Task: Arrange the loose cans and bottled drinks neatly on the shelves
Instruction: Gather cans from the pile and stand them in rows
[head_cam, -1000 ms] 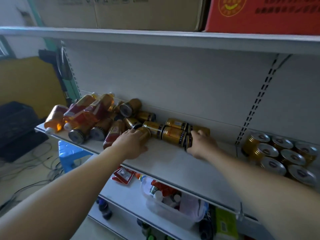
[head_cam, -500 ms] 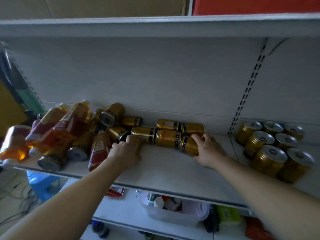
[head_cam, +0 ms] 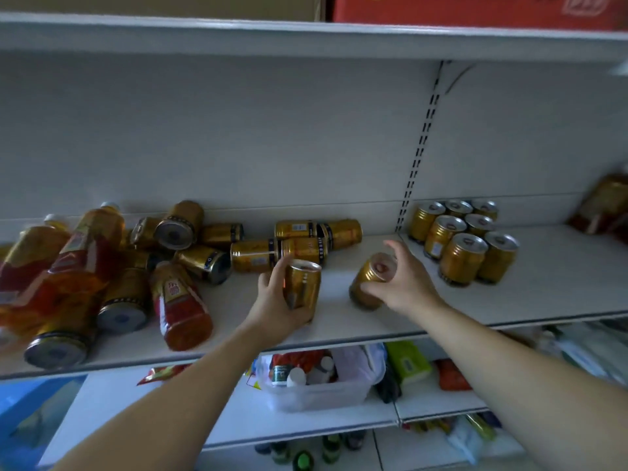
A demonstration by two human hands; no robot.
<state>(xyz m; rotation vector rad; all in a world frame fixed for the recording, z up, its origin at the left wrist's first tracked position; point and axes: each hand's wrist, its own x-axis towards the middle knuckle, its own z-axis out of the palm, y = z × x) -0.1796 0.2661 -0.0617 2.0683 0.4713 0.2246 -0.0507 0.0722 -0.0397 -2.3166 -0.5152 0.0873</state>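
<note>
Two hands each gripped one gold can: left hand [head_cam: 272,300] curled round an upright can [head_cam: 304,287], right hand [head_cam: 407,283] round a tilted can [head_cam: 368,273], near seven standing cans [head_cam: 462,258]

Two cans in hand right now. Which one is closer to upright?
The left can, gripped by the left hand: its lid faces up, sides near vertical. The right can, in the right hand, leans clearly.
</note>
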